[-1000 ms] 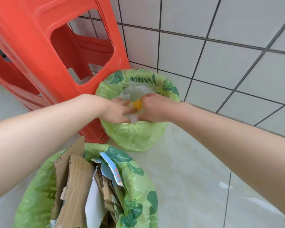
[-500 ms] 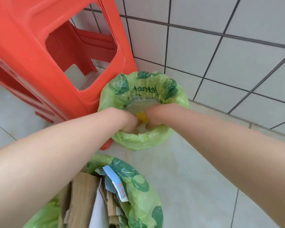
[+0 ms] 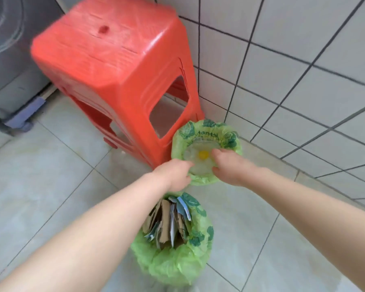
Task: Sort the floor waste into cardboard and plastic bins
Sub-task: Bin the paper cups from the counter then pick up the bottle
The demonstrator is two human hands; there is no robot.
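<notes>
Both arms reach forward and down to the far bin (image 3: 207, 180), which stands by the tiled wall (image 3: 303, 60) just beside the red stool (image 3: 114, 66). The left hand (image 3: 173, 174) rests at the bin's near-left rim, fingers curled; whether it pinches the green liner cannot be told. The right hand (image 3: 230, 167) hovers over the near-right rim with its fingers loosely spread, holding nothing. Inside this bin lies clear plastic waste (image 3: 198, 163) with a yellow cap (image 3: 203, 154) showing on top. The near bin (image 3: 177, 264), under the left forearm, is packed with upright cardboard pieces (image 3: 167, 224).

Half a second ago both hands were pressed together over the yellow cap, down in the bin; they have since parted and lifted to the rim, and the view has risen, showing the stool's top.
</notes>
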